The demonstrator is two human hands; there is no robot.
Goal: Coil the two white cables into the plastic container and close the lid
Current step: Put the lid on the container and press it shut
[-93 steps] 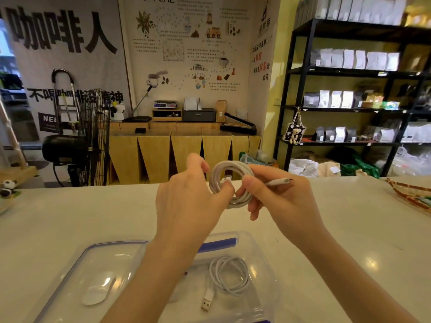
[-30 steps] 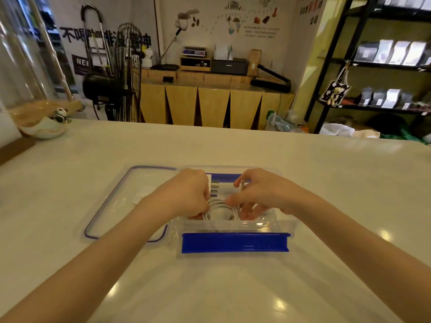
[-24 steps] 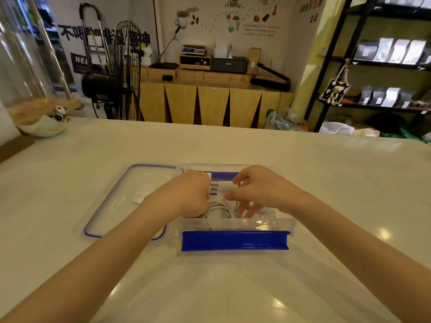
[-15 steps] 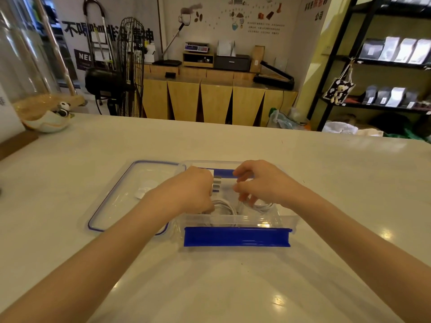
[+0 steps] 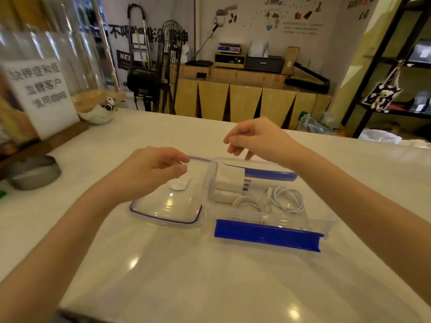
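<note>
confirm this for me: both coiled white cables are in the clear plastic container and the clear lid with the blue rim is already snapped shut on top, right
Not quite. The two coiled white cables do lie inside the clear plastic container, but the clear lid with the blue rim is not on it. The head view shows it lying on the white counter left of the container, under the left hand.

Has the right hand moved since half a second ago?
Yes. The right hand rose out of the container, leaving the coiled cables inside; it now hovers above the far rim.
</note>
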